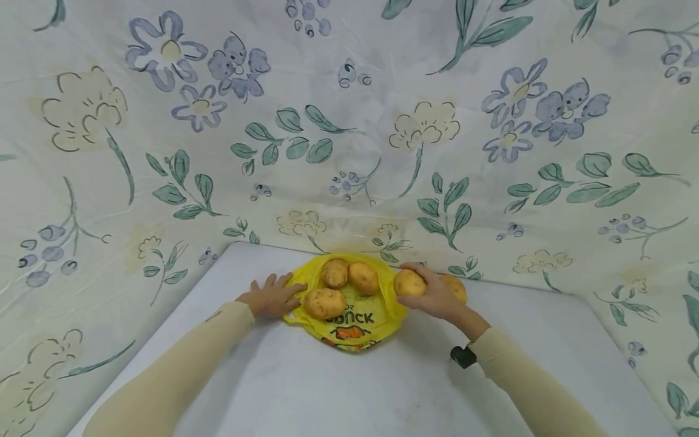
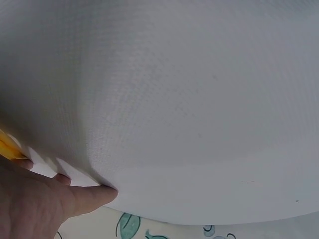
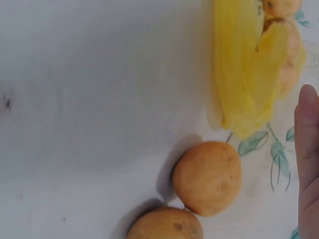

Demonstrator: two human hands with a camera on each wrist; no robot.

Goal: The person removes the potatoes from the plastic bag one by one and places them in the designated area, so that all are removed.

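A yellow plastic bag point(image 1: 355, 325) lies flat on the white table point(image 1: 327, 388), with three potatoes on it point(image 1: 324, 303) point(image 1: 335, 273) point(image 1: 363, 278). My left hand point(image 1: 270, 297) rests flat on the table with spread fingers, its fingertips at the bag's left edge point(image 2: 6, 147). My right hand point(image 1: 437, 298) reaches over a loose potato point(image 1: 408, 283) just right of the bag. Another potato point(image 1: 459, 290) lies partly hidden behind that hand. In the right wrist view both potatoes point(image 3: 207, 178) point(image 3: 164, 226) sit on the table, and one straight finger point(image 3: 306, 149) extends past them.
A floral cloth point(image 1: 349, 121) rises as a backdrop behind and beside the table and meets its far edge. A black strap device point(image 1: 463, 356) sits on my right wrist. Bare white table surface point(image 2: 189, 99) stretches toward me in front of the bag.
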